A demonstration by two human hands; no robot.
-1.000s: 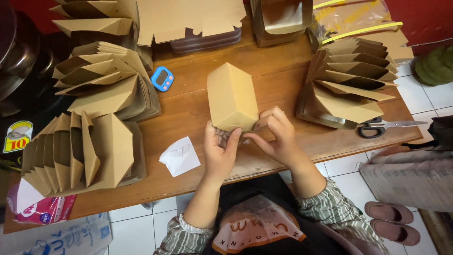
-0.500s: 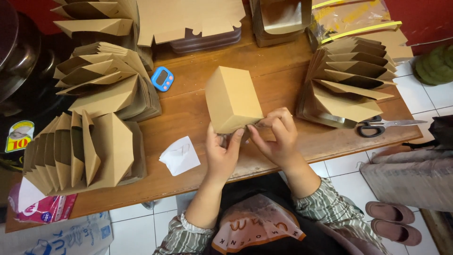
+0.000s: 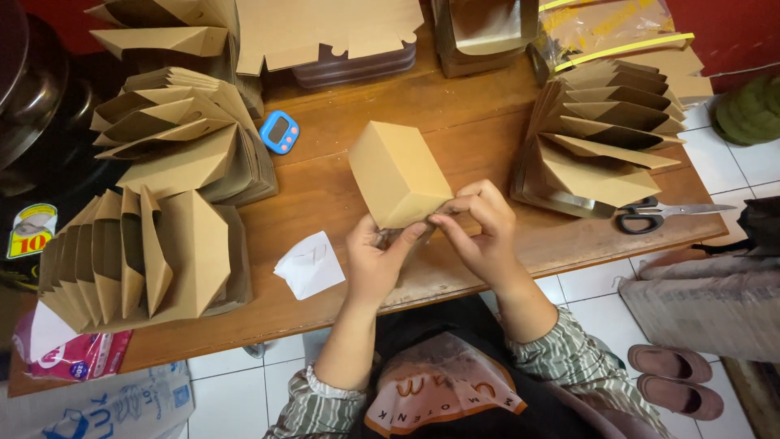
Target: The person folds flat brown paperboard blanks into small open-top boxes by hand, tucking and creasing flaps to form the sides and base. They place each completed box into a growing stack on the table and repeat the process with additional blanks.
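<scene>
So the brown cardboard box (image 3: 398, 172) sits tilted just above the near edge of the wooden desk (image 3: 479, 114), folded up and closed on top, with both hands working its lower end. The left hand (image 3: 375, 262) is pinching the bottom edge, thumb up against the cardboard. The right hand (image 3: 481, 229) has its fingers curled and pinching the same corner from the other side. Just left of the hands there's a white paper scrap (image 3: 309, 265). Further out: a little blue timer (image 3: 279, 132), fanned stacks of flat boxes (image 3: 154, 252) on the left, another stack (image 3: 605, 134) on the right, and scissors (image 3: 654, 213) by the desk edge
</scene>
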